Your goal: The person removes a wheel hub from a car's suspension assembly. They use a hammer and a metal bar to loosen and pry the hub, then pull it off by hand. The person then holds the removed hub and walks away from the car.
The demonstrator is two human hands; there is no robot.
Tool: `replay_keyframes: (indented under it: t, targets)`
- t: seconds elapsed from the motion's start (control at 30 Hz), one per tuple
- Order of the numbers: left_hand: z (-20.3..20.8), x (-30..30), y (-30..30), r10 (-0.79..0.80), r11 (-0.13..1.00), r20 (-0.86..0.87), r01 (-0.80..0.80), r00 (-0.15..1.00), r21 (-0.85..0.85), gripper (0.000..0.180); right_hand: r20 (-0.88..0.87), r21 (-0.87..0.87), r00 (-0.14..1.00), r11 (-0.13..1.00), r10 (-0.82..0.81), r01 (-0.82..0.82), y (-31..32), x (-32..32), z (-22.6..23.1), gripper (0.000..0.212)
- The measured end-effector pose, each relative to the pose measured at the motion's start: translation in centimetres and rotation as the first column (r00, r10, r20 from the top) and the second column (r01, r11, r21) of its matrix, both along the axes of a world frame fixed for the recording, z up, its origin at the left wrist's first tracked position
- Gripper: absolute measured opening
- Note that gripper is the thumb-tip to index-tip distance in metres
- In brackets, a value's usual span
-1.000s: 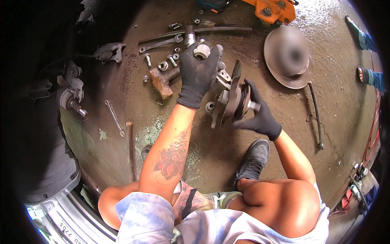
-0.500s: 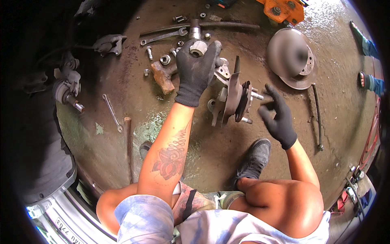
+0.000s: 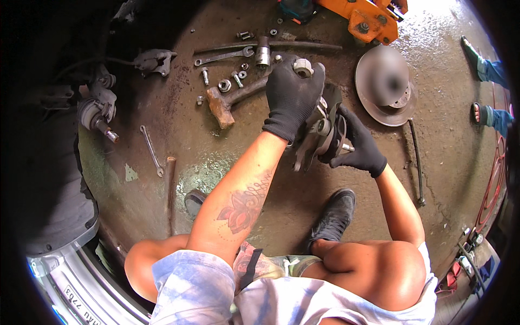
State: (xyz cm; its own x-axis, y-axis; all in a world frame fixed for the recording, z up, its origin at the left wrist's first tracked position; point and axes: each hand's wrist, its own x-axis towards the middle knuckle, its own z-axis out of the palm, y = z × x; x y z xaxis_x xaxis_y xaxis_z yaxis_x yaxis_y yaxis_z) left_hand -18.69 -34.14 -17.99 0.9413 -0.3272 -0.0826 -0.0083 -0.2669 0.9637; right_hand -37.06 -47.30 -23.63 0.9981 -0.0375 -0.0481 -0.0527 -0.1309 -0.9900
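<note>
My left hand [image 3: 292,95], in a black knit glove, is closed with a large silver hex nut [image 3: 303,68] at its thumb and fingers. Beneath that wrist runs the handle of a rusty-headed hammer [image 3: 220,108]. My right hand [image 3: 363,143], gloved alike, has its fingers curled round the rim of a wheel hub and knuckle assembly [image 3: 323,127], with a stud [image 3: 348,147] showing by the thumb. The assembly sits tilted between both hands, its far part hidden by the left glove. Just beyond the left hand stands a chrome socket [image 3: 262,52].
Loose bolts and nuts [image 3: 225,85] lie left of the hands, beside a combination wrench [image 3: 225,56] and a long bar [image 3: 319,46]. A brake disc [image 3: 398,114] and a thin rod [image 3: 416,162] are on the right. An orange jack [image 3: 374,24] stands far ahead; another person's feet [image 3: 476,112] are at right.
My left hand has shifted right with the nut, away from the socket and over the hub assembly. My right hand has moved in and taken hold of the assembly, which is now turned.
</note>
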Motion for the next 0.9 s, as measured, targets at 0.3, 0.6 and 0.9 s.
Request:
replay_keyframes:
  t: [0.3, 0.6, 0.9]
  targets:
    - [1.5, -2.1, 1.2, 0.019, 0.995, 0.01, -0.018, 1.0, -0.097, 0.026, -0.171, 0.11, 0.973, 0.978, -0.155, 0.176, 0.4, -0.4, -0.8, 0.064]
    - [5.0, -9.2, 1.2, -0.671, 0.713, 0.459, 0.338, 0.583, 0.614, 0.025, -0.255, 0.309, 0.943, 0.907, -0.212, 0.287, -0.1, -2.7, 3.4, 0.052]
    - [1.2, -15.2, -0.6, -0.71, 0.691, 0.444, 0.42, 0.546, 0.589, 0.01, -0.427, 0.381, 0.868, 0.82, -0.253, 0.427, -0.4, -3.9, 2.3, 0.054]
